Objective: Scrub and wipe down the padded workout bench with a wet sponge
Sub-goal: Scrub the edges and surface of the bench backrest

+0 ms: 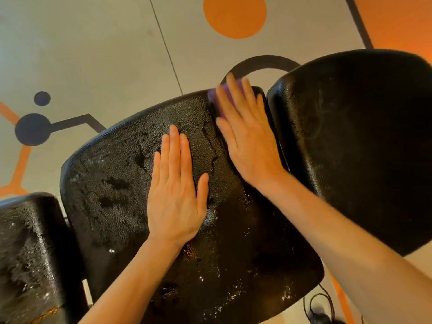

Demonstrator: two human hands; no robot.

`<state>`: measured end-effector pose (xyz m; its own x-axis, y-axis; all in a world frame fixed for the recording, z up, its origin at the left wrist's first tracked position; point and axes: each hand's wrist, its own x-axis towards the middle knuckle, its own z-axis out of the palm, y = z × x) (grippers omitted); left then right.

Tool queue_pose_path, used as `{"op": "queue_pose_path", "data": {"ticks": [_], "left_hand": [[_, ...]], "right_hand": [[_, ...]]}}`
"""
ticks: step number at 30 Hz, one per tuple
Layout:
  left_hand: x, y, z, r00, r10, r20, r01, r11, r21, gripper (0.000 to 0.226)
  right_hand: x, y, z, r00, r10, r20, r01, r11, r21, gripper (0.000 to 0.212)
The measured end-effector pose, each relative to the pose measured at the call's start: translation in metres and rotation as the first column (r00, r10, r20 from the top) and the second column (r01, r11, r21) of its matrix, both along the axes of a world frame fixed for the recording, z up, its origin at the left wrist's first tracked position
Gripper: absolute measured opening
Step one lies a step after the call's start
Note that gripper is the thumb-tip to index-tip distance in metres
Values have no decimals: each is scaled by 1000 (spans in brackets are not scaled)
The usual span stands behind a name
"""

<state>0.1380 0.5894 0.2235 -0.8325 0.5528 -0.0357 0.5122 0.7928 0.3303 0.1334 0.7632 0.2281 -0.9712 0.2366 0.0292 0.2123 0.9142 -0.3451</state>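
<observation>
The black padded bench fills the view in three pads: a wet, glistening middle pad point(112, 178), a pad at the right point(355, 146) and one at the lower left point(28, 249). My left hand point(175, 190) lies flat with straight fingers on the middle pad. At that pad's far right edge, my right hand point(245, 132) presses with straight fingers on a purple sponge point(214, 95), next to the gap toward the right pad. Most of the sponge is hidden under the hand, which looks slightly blurred.
Below the bench is a grey floor point(93, 54) with orange and dark painted shapes. A black cable point(320, 307) lies on the floor at the lower right. A dark curved bar point(261, 61) shows beyond the pads.
</observation>
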Motion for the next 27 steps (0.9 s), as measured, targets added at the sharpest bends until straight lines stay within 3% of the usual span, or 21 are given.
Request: {"op": "queue_pose_path", "data": {"ticks": [4, 10, 14, 16, 21, 27], "left_hand": [[0, -2, 2, 1000, -2, 9, 2, 1000, 26, 69], [2, -1, 1, 1000, 4, -5, -4, 1000, 5, 68], [1, -2, 1, 1000, -9, -6, 9, 1000, 18, 67], [0, -3, 1, 1000, 3, -14, -3, 1000, 7, 67], [3, -1, -1, 999, 0, -39, -1, 1000, -15, 65], [1, -4, 0, 1000, 4, -5, -3, 998, 57, 63]], "right_hand": [[100, -17, 8, 988, 95, 123, -93, 995, -20, 54], [-26, -15, 4, 999, -10, -32, 11, 1000, 15, 53], [86, -29, 10, 991, 109, 83, -111, 994, 16, 56], [103, -31, 9, 985, 137, 102, -138, 990, 2, 55], [-33, -30, 10, 999, 30, -26, -29, 998, 52, 50], [110, -41, 12, 982, 142, 124, -147, 988, 39, 55]]}}
